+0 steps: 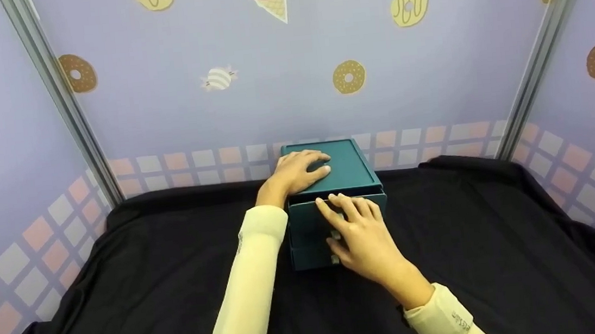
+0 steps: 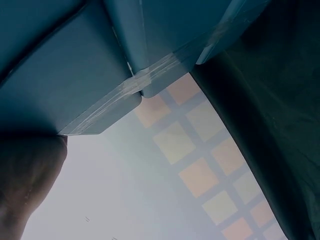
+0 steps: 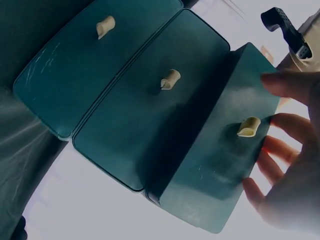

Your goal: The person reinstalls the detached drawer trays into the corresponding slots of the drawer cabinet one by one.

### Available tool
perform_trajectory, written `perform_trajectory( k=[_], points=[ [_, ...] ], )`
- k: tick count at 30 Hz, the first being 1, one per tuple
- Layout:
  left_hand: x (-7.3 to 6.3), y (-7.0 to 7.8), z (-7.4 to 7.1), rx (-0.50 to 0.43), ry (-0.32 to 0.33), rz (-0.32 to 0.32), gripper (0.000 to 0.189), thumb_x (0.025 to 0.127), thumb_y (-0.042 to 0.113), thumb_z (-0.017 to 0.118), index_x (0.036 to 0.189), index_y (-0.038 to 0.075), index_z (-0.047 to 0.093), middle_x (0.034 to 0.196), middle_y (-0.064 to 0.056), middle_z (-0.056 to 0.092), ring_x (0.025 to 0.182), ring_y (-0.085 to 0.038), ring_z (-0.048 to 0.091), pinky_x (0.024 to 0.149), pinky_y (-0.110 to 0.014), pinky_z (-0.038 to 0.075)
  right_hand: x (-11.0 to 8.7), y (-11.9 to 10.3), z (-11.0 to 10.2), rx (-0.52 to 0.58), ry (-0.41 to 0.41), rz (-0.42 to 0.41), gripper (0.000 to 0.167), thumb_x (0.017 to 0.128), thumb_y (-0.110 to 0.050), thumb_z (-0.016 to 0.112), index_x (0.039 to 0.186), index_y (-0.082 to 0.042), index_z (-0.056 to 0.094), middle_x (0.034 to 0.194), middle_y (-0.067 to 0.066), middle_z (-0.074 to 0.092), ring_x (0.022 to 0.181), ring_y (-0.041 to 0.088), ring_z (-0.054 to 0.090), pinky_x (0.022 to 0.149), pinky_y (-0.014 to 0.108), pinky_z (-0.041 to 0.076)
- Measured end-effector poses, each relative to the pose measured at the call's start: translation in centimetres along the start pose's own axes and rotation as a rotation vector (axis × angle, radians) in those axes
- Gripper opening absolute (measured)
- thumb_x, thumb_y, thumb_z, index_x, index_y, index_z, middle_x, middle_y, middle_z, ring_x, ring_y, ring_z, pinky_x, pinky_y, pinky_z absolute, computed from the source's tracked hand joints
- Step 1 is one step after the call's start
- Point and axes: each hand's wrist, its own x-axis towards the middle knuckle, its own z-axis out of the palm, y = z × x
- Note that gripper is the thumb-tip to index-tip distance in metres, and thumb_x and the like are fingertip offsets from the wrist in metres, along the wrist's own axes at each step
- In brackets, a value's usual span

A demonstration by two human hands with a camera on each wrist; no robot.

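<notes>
A dark teal drawer box (image 1: 330, 166) stands at the back of the black cloth. Its front has three drawers. The top drawer (image 3: 215, 160) is pulled out a little, and a dark gap shows behind its upper edge. My right hand (image 1: 365, 242) is at that drawer, with the fingers over its upper edge and a digit against its front, above a small pale knob (image 3: 249, 127). My left hand (image 1: 298, 172) rests on the left part of the box's lid. What lies inside the drawer is hidden.
Two lower drawers, the middle drawer (image 3: 145, 120) and the bottom drawer (image 3: 70, 65), sit closed with pale knobs. Black cloth (image 1: 178, 287) covers the table. A patterned wall (image 1: 281, 108) rises close behind the box, with side walls left and right.
</notes>
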Motion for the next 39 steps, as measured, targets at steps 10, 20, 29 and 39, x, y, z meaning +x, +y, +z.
perform_trajectory(
  k=[10,20,29,39],
  points=[
    [0.0,-0.1,0.0,0.005,-0.001,-0.008,0.05,0.113,0.048,0.048,0.159,0.029,0.052,0.17,-0.002,0.039,0.159,-0.031,0.029,0.132,-0.055,0.016,0.2,-0.7,-0.2,0.029,-0.125,0.094,0.088,0.091,-0.031,0.084,0.166,-0.016,0.04,0.165,0.014,0.041,0.153,0.037,0.037,0.12,0.063,0.031],
    [-0.1,0.0,-0.1,0.004,0.007,-0.009,0.05,0.112,0.047,0.049,0.158,0.028,0.053,0.169,-0.003,0.04,0.159,-0.031,0.031,0.131,-0.056,0.016,0.1,-0.3,-0.1,0.13,-0.168,0.113,0.092,0.093,-0.036,0.081,0.169,-0.017,0.032,0.17,0.014,0.031,0.158,0.037,0.027,0.12,0.066,0.025],
    [-0.1,-0.1,0.3,-0.011,0.007,0.006,0.051,0.113,0.048,0.049,0.159,0.027,0.052,0.169,-0.003,0.041,0.159,-0.032,0.03,0.131,-0.056,0.015,-0.2,0.3,-0.4,0.176,-0.213,0.101,0.089,0.096,-0.036,0.079,0.169,-0.019,0.032,0.172,0.014,0.028,0.16,0.036,0.022,0.122,0.07,0.018],
    [0.0,0.0,0.1,-0.016,0.015,0.006,0.051,0.112,0.047,0.049,0.158,0.026,0.053,0.168,-0.002,0.042,0.158,-0.031,0.032,0.131,-0.057,0.015,-0.7,0.3,-2.6,0.277,-0.397,0.079,0.091,0.097,-0.032,0.077,0.171,-0.02,0.027,0.18,0.008,-0.002,0.166,0.031,-0.003,0.128,0.07,0.011]
  ],
)
